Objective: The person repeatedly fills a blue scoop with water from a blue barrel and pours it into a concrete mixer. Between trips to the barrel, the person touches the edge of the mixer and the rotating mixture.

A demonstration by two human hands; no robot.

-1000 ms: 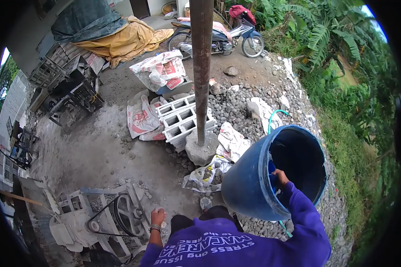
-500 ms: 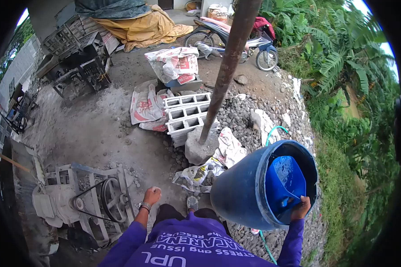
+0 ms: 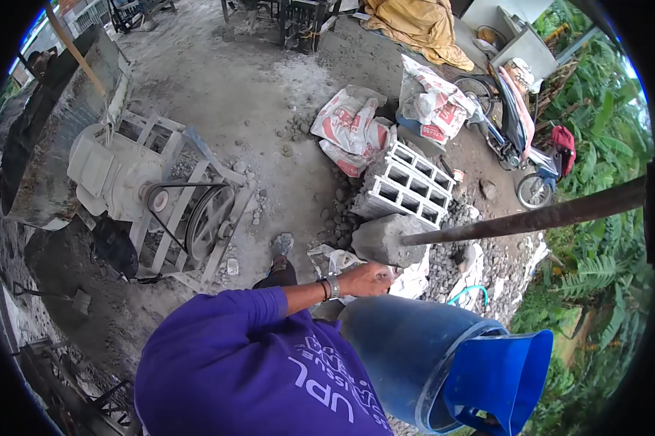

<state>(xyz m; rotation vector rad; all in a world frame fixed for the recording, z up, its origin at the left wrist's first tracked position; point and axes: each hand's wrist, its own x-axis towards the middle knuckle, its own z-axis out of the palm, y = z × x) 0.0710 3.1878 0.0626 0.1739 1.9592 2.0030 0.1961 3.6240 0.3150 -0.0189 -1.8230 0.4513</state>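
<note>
Tipping looks like the main risk around the blue barrel (image 3: 400,349): the blue container (image 3: 480,374) juts past the edge of its mouth, so a slack or one-sided grip could let it roll, and any contents, which cannot be seen, could spill over the rim. Only a small patch of the right hand (image 3: 490,418) seems to show, through the container's cut-out, so I cannot tell how firmly it grips. Well apart from it, the left hand (image 3: 367,280) curls near the barrel's side, with no object visible in it; whether it touches the barrel is unclear. A careless swing could knock its knuckles on the concrete footing (image 3: 385,243) just beyond. Loose stones (image 3: 338,232) near the shoe (image 3: 282,243) could upset the person's balance.
</note>
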